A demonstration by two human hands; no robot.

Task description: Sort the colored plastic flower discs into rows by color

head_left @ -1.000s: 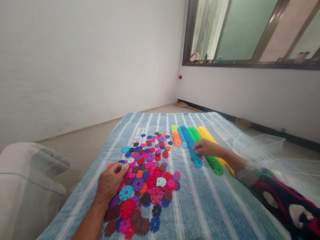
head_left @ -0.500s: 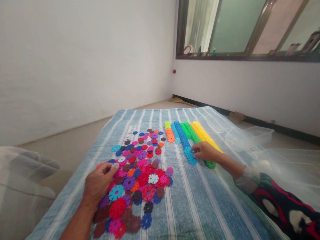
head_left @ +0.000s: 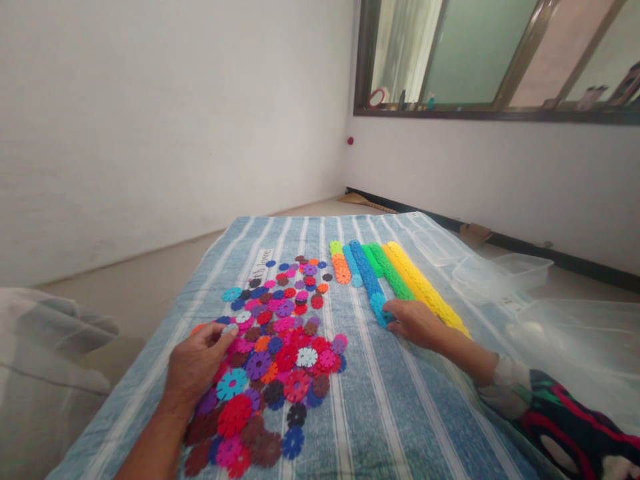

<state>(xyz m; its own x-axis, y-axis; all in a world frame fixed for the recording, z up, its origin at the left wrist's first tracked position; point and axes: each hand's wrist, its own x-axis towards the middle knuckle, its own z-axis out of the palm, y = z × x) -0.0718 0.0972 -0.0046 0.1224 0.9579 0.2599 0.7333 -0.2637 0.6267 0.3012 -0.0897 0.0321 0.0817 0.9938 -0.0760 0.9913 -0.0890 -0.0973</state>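
Observation:
My left hand (head_left: 193, 367) is closed in a pinch at the left edge of a heap of notched plastic discs (head_left: 259, 365). A small pale grey disc (head_left: 230, 329) shows between its thumb and index finger. Over on the right, my right hand (head_left: 415, 323) has its fingers bent together at the near end of a blue row, on light blue discs (head_left: 379, 310). Its palm hides part of the neighbouring surface. The dark blue discs (head_left: 363, 267) overlap in a line beyond them.
Beside that row lie a green row (head_left: 395, 277), a long yellow row (head_left: 425, 287) and a short orange row (head_left: 342, 270). Clear plastic boxes (head_left: 525, 267) stand along the right side. A striped cloth (head_left: 360, 427) covers the table.
My right hand has shifted slightly right and nearer, still at the end of the blue row. More of the yellow row shows, while the green row's near end is now covered. My left hand stays put.

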